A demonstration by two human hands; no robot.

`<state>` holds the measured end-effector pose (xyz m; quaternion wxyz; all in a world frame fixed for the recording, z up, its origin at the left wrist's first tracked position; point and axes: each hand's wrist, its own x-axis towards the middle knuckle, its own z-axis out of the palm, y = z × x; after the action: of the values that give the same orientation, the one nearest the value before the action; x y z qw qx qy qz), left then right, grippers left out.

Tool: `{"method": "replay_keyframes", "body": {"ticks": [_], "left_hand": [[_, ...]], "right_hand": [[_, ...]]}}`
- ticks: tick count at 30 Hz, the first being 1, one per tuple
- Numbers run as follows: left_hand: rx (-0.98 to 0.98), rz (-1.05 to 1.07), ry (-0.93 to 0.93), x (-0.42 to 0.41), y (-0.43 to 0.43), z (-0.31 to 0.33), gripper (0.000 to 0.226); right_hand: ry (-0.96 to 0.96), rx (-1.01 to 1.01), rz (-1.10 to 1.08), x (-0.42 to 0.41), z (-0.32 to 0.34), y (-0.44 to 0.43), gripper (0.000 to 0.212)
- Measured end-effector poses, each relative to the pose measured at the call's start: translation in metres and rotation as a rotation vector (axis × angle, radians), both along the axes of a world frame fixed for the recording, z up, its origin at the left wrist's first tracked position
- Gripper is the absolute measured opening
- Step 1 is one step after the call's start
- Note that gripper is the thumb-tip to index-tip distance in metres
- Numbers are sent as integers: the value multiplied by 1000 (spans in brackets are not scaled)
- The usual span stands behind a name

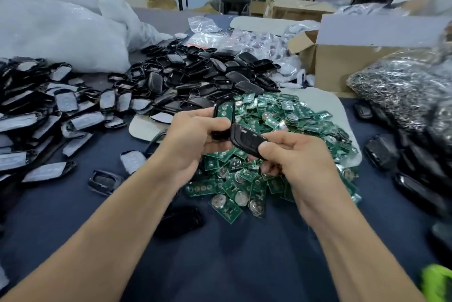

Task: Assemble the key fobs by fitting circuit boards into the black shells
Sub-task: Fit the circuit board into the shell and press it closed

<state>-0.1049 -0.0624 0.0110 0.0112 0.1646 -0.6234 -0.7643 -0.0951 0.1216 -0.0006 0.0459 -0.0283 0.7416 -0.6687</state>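
two halves held ready above the board pile

the left hand [195, 138] grasps a black shell half [223, 112] with a green circuit board [225, 109] showing in its open face, tilted up toward the camera, probably so the board's seating can be checked before closing. the right hand [291, 155] pinches a second black shell piece [247, 139], the buttoned cover, between thumb and fingers at its near end, leaving its far end free and pointing at the left grip. the two pieces look close or just touching at the cover's far tip; i cannot tell if they have begun to mate.

i judge the board is already set in and the next step is pressing the cover on, which needs the rims lined up all round.

directly beneath both grips lies the heap of loose circuit boards [281, 125] on a pale mat [144, 128], so anything dropped lands among look-alike parts. beyond the left grip sits the pile of empty black shells [195, 74]; out to its left, shells with pale inserts [36, 116]. right of the right grip, dark finished-looking fobs [381, 150] and a shiny bag [403, 86] crowd in. the only open room is the bare blue tablecloth [232, 265] on the near side, between the forearms.
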Motion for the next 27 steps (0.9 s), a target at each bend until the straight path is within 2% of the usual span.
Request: {"method": "replay_keyframes", "body": {"ticks": [2, 4, 9, 14, 20, 24, 27], "left_hand": [[76, -78, -1, 1, 2, 0, 23], [106, -159, 18, 1, 1, 0, 7], [193, -211, 44, 1, -4, 0, 13], [152, -326, 83, 1, -11, 0, 41], [153, -421, 118, 3, -18, 2, 37], [134, -332, 101, 2, -14, 2, 34], [103, -278, 74, 3, -7, 0, 22]], "right_hand": [[7, -21, -2, 0, -1, 2, 29], [16, -19, -11, -2, 0, 2, 25], [26, -3, -64, -5, -4, 0, 15], [175, -25, -97, -3, -2, -1, 29], [284, -7, -130, -1, 1, -3, 26], [271, -55, -127, 0, 1, -5, 15], [294, -73, -129, 2, 3, -6, 19]]}}
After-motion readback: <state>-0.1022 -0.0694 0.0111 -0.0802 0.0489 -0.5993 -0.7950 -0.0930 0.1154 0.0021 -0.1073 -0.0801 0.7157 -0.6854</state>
